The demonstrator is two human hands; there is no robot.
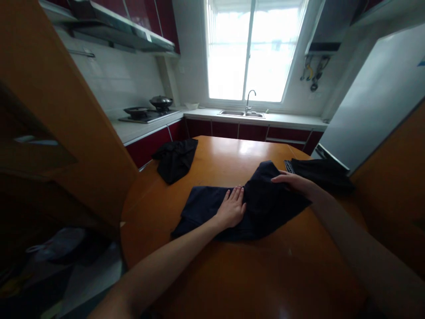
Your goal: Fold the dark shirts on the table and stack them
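A dark navy garment (202,206) lies across the wooden table in front of me; I cannot make out its kind. Pressed flat on its middle, fingers stretched out, is my left hand (231,208). My right hand (294,181) pinches the garment's right part, thumb on top, and holds that part raised off the table. The fingers under the cloth are hidden.
The wooden table (226,155) has rounded ends. A crumpled black cloth (177,159) rests at its far left, and a folded black garment (320,173) at its right edge. Beyond are a counter with a sink (232,113), a stove (149,116) and a fridge (375,97).
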